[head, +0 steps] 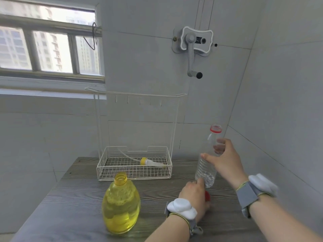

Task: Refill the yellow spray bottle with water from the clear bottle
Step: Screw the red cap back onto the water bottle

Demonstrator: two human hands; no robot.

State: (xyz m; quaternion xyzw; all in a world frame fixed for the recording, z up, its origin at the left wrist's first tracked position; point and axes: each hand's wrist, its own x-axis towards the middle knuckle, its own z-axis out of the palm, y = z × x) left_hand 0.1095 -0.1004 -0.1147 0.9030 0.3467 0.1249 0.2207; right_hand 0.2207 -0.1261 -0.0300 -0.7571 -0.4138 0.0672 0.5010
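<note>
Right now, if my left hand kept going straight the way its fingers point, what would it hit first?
The left hand points up and away, fingers already at the base of the clear bottle, so the bottle comes first. A red cap shows just beside the hand. Depth past the bottle is unclear.

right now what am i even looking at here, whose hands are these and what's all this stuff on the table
This is one picture from a camera worn on a person's head, looking down at their own hands; each wrist wears a white sensor band. The right hand grips a clear bottle, uncapped and nearly empty, standing on the grey table. The left hand touches its base, beside a red cap. The yellow spray bottle stands open and mostly full. Its spray head lies in the white wire basket.
</note>
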